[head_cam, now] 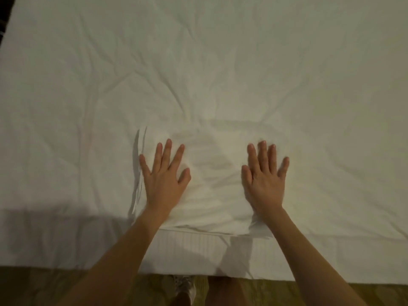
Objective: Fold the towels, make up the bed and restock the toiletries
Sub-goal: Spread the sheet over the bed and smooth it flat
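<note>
A folded white cloth (212, 173) lies on the white bed (220, 62) close to its near edge. Several stacked layers show along the cloth's left side. My left hand (164, 175) presses flat on the left part of the cloth, fingers straight and spread. On the right part, my right hand (263, 173) lies flat in the same way. Both palms face down and neither hand grips anything.
The wrinkled white bed cover fills nearly the whole view. Its near side (66, 239) drops to a brown floor (33, 288). My legs and a shoe (185, 286) stand against the bed's edge. A dark strip (5, 16) shows at the far left corner.
</note>
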Available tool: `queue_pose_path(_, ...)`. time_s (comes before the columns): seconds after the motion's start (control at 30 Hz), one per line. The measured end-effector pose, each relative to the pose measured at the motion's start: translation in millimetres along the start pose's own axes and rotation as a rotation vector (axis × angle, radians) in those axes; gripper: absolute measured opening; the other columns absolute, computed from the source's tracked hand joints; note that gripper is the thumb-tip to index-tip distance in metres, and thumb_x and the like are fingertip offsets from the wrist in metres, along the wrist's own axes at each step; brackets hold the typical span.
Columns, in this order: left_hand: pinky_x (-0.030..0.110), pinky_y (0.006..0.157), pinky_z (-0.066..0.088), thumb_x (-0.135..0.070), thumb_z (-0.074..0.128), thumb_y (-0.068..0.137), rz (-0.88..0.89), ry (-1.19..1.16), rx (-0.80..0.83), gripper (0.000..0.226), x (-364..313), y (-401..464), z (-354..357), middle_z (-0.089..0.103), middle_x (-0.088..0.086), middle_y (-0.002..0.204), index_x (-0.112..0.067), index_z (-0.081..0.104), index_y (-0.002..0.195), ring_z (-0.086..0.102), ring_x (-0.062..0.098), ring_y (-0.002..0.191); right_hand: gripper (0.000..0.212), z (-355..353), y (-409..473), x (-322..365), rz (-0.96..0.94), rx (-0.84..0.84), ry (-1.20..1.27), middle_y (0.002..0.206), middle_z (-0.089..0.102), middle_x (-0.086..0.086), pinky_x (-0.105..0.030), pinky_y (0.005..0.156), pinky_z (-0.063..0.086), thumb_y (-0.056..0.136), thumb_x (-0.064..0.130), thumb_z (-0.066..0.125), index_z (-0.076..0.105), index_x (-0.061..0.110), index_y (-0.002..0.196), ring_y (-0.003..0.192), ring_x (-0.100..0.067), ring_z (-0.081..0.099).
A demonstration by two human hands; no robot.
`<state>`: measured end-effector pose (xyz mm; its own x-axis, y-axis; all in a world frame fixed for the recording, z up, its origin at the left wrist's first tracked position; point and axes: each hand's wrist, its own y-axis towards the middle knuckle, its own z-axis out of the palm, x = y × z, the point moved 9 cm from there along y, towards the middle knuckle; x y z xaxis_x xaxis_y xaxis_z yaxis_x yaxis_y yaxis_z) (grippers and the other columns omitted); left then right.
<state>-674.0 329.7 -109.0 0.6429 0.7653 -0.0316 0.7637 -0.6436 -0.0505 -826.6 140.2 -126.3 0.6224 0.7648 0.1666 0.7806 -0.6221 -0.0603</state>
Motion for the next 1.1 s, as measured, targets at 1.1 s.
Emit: queue_pose_path(1.1, 0.052, 0.111, 0.020, -0.056, 0.058, 0.084, -0.372, -0.514, 0.229, 0.070, 66, -28, 15, 0.016, 0.020, 0.151, -0.053, 0.019, 0.142, 0.018, 0.036, 0.139, 0.074, 2, -39, -37, 0.533, 0.195, 0.589, 0.151, 0.014, -0.019, -0.055, 0.107, 0.025, 0.080, 0.051, 0.066, 0.027, 0.047, 0.142, 0.137, -0.039, 0.017)
